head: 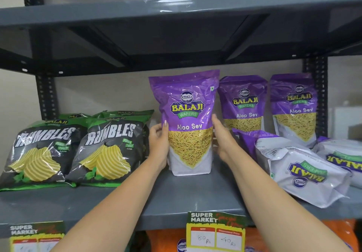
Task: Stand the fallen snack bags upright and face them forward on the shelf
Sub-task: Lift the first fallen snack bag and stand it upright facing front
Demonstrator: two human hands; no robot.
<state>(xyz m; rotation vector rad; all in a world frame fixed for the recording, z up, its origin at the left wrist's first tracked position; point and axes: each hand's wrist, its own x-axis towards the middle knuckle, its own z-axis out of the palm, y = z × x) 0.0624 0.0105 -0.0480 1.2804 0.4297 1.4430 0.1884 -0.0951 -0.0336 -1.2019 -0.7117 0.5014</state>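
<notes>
Aloo Sev bag [189, 122]: stands mid-shelf on the grey shelf [186, 197], between the Rumbles bags [74, 149] and two upright purple bags at the back right. Your left hand [159, 146] and right hand [223, 140] press flat on its two side edges, fingers extended, the bag clamped between the palms. Seat the flat base fully before easing pressure, and square it with its neighbours. Long axis vertical, top seal up, printed face toward you. Two fallen bags [305, 173] lie on their backs at right, logos inverted; likely next.
</notes>
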